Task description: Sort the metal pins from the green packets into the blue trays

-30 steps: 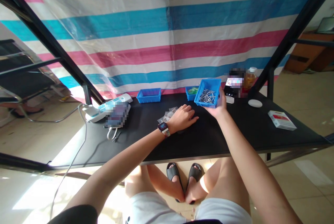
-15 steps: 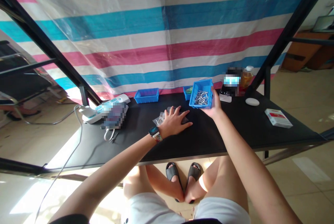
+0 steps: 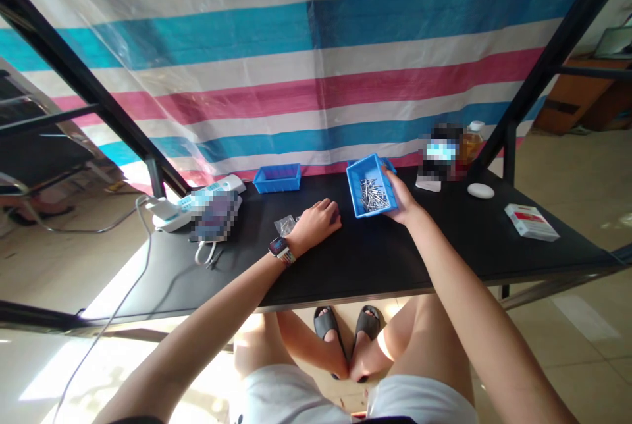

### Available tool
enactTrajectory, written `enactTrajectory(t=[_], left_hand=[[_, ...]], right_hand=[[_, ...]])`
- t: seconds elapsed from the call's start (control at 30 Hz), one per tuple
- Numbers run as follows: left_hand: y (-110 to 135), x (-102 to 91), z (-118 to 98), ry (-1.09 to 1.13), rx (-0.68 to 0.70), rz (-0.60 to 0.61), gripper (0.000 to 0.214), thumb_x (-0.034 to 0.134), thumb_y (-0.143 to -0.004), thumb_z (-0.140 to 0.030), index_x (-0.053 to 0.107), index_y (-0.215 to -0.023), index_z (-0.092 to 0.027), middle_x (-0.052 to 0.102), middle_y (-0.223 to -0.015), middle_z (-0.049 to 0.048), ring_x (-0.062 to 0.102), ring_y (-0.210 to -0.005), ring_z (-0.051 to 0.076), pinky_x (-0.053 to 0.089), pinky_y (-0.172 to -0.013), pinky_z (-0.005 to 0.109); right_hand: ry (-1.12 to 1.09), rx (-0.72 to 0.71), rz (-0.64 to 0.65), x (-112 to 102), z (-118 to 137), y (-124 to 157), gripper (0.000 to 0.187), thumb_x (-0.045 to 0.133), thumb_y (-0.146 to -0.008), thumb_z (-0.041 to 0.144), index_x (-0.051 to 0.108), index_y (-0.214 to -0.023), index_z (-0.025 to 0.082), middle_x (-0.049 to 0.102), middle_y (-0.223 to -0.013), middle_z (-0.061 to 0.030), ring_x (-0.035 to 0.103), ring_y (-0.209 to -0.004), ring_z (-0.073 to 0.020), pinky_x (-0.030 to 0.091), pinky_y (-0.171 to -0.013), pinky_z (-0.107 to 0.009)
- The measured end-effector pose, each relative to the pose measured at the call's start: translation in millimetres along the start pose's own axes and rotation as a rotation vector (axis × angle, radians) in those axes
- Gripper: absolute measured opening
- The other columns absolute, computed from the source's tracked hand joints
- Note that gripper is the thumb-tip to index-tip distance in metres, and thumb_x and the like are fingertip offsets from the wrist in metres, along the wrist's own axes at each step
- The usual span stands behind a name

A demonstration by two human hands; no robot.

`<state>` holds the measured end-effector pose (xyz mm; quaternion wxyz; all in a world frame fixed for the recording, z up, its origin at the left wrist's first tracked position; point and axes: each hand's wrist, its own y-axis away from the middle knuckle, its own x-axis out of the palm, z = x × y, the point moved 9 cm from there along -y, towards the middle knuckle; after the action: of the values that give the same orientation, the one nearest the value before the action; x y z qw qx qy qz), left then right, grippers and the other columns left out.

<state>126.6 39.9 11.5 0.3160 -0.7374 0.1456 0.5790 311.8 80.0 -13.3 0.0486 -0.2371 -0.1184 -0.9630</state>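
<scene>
My right hand (image 3: 401,195) grips the right side of a small blue plastic bin (image 3: 359,182), which is tilted toward me. Inside lies a pile of thin silver metal pins (image 3: 374,195) that look like rivets. My left hand (image 3: 316,223), a watch on its wrist, rests on the black table with its fingers curled together. Small clear plastic bags (image 3: 284,225) stick out from under it on the left; the rest of them is hidden by the hand. Another blue bin (image 3: 389,164) stands behind the held one, mostly covered by it.
A third blue bin (image 3: 277,178) stands at the back of the table (image 3: 345,272). At left are a power strip (image 3: 232,184), a blurred device (image 3: 217,213) and cables. At right are a bottle (image 3: 474,139), a white oval object (image 3: 480,191) and a small white-and-red box (image 3: 532,222).
My left hand has gone from spread flat over the bags to curled fingers, shifting slightly left. My right hand has lowered the bin and turned it toward the left.
</scene>
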Motion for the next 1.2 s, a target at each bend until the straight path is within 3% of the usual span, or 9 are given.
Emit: enactTrajectory(t=[0.1, 0.23, 0.43, 0.57, 0.73, 0.87, 0.97, 1.1, 1.2], left_hand=[[1, -5.1, 10, 0.148, -0.034, -0.082, 0.004, 0.059, -0.097, -0.022, 0.061, -0.095, -0.02, 0.063, -0.095, 0.0052, 0.06, -0.077, 0.019, 0.047, -0.069, 0.031], [5, -19.4, 23, 0.374, -0.063, -0.294, 0.006, 0.059, -0.094, -0.019, 0.058, -0.088, -0.02, 0.06, -0.085, 0.0017, 0.055, -0.072, 0.016, 0.043, -0.069, 0.028], [18, -20.9, 67, 0.771, -0.368, -0.596, 0.014, 0.057, -0.094, -0.027, 0.062, -0.084, -0.02, 0.051, -0.067, -0.0038, 0.045, -0.06, 0.012, 0.036, -0.057, 0.024], [24, -16.6, 83, 0.975, -0.468, -0.709, 0.018, 0.058, -0.095, -0.033, 0.062, -0.084, -0.019, 0.054, -0.068, -0.0028, 0.048, -0.06, 0.012, 0.041, -0.055, 0.022], [33, -27.0, 86, 0.943, -0.478, -0.834, 0.022, 0.059, -0.097, -0.036, 0.062, -0.082, -0.02, 0.059, -0.073, 0.0, 0.053, -0.066, 0.013, 0.043, -0.058, 0.023], [34, -33.0, 82, 0.898, -0.436, -0.867, 0.023, 0.058, -0.1, -0.036, 0.062, -0.083, -0.021, 0.059, -0.075, 0.0001, 0.054, -0.069, 0.014, 0.044, -0.066, 0.025], [31, -33.1, 78, 0.886, -0.392, -0.852, 0.021, 0.057, -0.101, -0.034, 0.062, -0.086, -0.021, 0.061, -0.078, 0.0007, 0.055, -0.073, 0.015, 0.044, -0.07, 0.026], [25, -25.7, 69, 0.887, -0.346, -0.731, 0.018, 0.055, -0.102, -0.033, 0.06, -0.089, -0.021, 0.061, -0.08, 0.0005, 0.054, -0.072, 0.016, 0.043, -0.069, 0.027], [22, -25.2, 57, 0.797, -0.282, -0.626, 0.014, 0.056, -0.102, -0.03, 0.063, -0.093, -0.021, 0.063, -0.087, 0.002, 0.057, -0.08, 0.018, 0.045, -0.075, 0.029]], right_hand=[[0.065, 0.053, -0.002, 1, -7, 0, 0.042, 0.058, -0.096, 0.064, 0.068, -0.109, 0.025, 0.077, -0.087, -0.007, 0.076, -0.088, -0.0285, 0.064, -0.084, -0.044], [0.139, 0.113, -0.018, 4, -9, 0, 0.044, 0.052, -0.101, 0.063, 0.068, -0.108, 0.022, 0.078, -0.086, -0.0089, 0.076, -0.084, -0.0268, 0.064, -0.08, -0.04], [0.363, 0.233, -0.034, 20, -8, -12, 0.051, 0.058, -0.097, 0.069, 0.071, -0.103, 0.021, 0.079, -0.085, -0.0103, 0.074, -0.072, -0.025, 0.064, -0.065, -0.037], [0.597, 0.28, 0.034, 46, -8, -23, 0.051, 0.061, -0.095, 0.069, 0.073, -0.099, 0.02, 0.08, -0.087, -0.0115, 0.074, -0.069, -0.0249, 0.063, -0.062, -0.036], [0.829, 0.176, 0.123, 81, -4, -28, 0.047, 0.064, -0.096, 0.064, 0.074, -0.106, 0.02, 0.082, -0.104, -0.0125, 0.079, -0.085, -0.0284, 0.063, -0.07, -0.033], [0.976, 0.09, 0.174, 99, -2, -26, 0.052, 0.062, -0.096, 0.066, 0.074, -0.115, 0.019, 0.081, -0.116, -0.0139, 0.077, -0.101, -0.0327, 0.063, -0.08, -0.035], [1.172, 0.003, 0.145, 103, 7, -26, 0.06, 0.061, -0.093, 0.073, 0.075, -0.117, 0.02, 0.079, -0.122, -0.0149, 0.074, -0.113, -0.0363, 0.06, -0.092, -0.038], [1.348, -0.055, 0.106, 102, 17, -28, 0.071, 0.056, -0.092, 0.078, 0.073, -0.125, 0.018, 0.072, -0.136, -0.0175, 0.066, -0.128, -0.039, 0.053, -0.105, -0.041], [1.412, -0.072, -0.001, 90, 26, -29, 0.08, 0.059, -0.09, 0.078, 0.066, -0.136, 0.013, 0.06, -0.151, -0.0227, 0.056, -0.14, -0.0416, 0.047, -0.113, -0.047]])
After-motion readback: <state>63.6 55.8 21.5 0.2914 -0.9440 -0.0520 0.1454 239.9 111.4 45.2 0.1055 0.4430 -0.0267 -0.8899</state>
